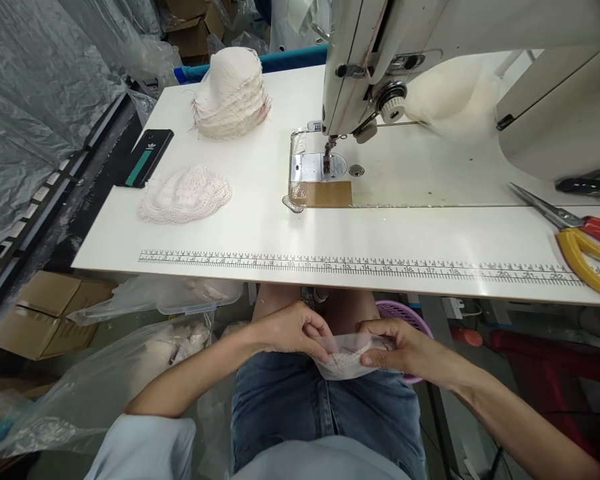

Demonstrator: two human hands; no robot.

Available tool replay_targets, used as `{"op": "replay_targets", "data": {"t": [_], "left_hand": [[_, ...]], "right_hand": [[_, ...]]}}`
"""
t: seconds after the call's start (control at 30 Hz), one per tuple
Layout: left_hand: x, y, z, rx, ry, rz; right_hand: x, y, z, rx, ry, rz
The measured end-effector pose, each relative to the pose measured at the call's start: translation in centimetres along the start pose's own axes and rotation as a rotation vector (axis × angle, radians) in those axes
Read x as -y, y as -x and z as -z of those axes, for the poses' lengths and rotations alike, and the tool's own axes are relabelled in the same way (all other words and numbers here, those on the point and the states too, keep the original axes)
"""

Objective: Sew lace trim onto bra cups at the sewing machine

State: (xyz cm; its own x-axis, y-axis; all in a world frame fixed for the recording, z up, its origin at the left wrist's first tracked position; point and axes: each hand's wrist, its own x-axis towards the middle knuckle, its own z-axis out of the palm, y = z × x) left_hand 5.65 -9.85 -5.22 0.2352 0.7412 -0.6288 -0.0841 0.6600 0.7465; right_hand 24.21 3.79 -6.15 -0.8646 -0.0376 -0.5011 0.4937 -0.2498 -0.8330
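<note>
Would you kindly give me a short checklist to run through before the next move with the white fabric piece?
1. Left hand on the white fabric piece: ok, fingers pinch one end.
2. Right hand on it: ok, thumb and fingers hold the other end.
3. Piece under the presser foot: not ok, it is above the lap, in front of the table.
4. Sewing machine needle threaded: cannot tell, too small to see.
5. Scissors away from the hands: ok, lying at the table's right end.
6. Stack of white pieces on the table: ok, at the far left.
</note>
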Motion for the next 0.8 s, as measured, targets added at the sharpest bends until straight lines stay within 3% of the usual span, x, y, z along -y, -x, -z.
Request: {"op": "replay_targets", "data": {"t": [0.33,0.53,0.8], "left_hand": [[-0.4,0.7,0.3,0.084,0.030,-0.030],[0.1,-0.2,-0.6,0.032,0.012,-0.055],[0.7,0.4,0.1,-0.005,-0.045,-0.006]], "right_hand": [[1.2,0.3,-0.5,0.022,0.008,-0.018],[0.6,0.1,-0.5,0.027,0.017,0.025],[0.2,0.5,-0.4,0.045,-0.004,0.055]]}}
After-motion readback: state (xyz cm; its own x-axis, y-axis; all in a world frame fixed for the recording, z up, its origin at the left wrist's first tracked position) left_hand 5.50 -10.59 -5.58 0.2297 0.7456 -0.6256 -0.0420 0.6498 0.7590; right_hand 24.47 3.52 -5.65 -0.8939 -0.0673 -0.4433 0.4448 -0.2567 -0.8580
